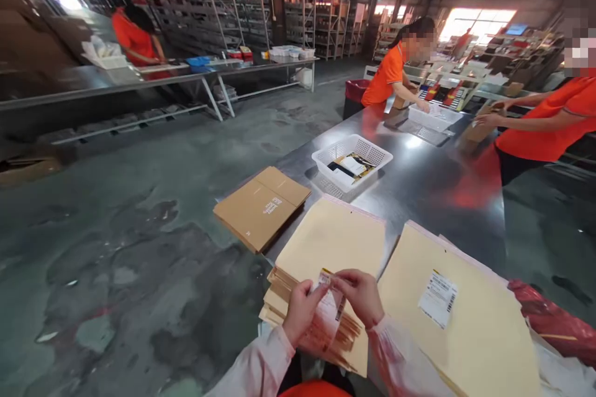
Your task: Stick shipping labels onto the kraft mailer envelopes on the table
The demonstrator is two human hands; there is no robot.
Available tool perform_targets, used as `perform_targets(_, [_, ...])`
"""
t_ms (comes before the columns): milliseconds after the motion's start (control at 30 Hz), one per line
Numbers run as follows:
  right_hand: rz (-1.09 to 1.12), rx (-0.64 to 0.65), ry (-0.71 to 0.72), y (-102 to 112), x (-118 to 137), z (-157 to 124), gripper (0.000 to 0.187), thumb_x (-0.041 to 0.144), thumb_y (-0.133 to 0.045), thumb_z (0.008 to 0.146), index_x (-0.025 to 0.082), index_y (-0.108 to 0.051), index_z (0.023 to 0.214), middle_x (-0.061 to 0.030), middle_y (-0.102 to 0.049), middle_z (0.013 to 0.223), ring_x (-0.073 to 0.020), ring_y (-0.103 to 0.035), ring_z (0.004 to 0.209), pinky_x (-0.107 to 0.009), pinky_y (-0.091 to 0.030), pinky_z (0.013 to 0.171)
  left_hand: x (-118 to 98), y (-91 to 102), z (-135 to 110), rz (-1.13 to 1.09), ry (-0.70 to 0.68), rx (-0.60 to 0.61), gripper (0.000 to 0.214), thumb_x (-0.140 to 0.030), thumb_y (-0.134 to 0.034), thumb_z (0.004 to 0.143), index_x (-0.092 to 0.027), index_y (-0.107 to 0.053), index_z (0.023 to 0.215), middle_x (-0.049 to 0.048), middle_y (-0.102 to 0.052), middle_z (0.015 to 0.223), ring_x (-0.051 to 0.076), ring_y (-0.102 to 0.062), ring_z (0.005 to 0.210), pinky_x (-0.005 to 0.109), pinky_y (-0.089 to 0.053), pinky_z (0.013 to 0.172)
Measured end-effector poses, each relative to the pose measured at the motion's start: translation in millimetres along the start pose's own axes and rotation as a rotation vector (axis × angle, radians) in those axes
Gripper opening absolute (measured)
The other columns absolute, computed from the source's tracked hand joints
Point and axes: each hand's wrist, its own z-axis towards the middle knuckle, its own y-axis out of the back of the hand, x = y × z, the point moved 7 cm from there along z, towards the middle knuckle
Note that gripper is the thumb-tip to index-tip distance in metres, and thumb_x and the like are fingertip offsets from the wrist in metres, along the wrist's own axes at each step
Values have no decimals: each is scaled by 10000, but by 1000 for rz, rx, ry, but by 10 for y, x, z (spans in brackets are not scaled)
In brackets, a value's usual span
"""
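Observation:
Between my two hands is a white printed shipping label (331, 309), its lower end hanging as a pinkish, see-through strip. My left hand (302, 313) grips the label's left edge with thumb and fingers. The fingertips of my right hand (361, 294) pinch it near its top. Below them lies a stack of cream padded envelopes (338, 232), with several envelope edges fanned out toward me. A second pile of envelopes (470, 322) is on the right, and a label (439, 299) sits on its top envelope.
Flat brown cardboard boxes (262, 208) overhang the left edge of the metal table (410, 192). Beyond stands a white basket (352, 164) holding packets. Red plastic (556, 319) lies at the right. Two people in orange (384, 77) work farther along; another is at the left bench.

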Motion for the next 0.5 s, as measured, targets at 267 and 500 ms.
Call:
perform_targets(267, [-400,-335,85,320,-139,1115,109,306,-728,665,220,-761,723,-90,-673,1102,-242,-608,1044,-366,-481,914,380,108,33,-85,239,467,583,-475,-880,480,-116,-726,912,127,-734,900,282,-660,888,386,-481,852])
perform_targets(500, [-578,-458,19,652,-319,1367,748,427,-796,594,136,-576,1247,-201,-455,1407,-390,-411,1277,-493,-384,990,1140,956,-457,30,390,413,556,-590,-842,489,-151,-768,821,110,-735,771,293,-672,757,428,-519,783])
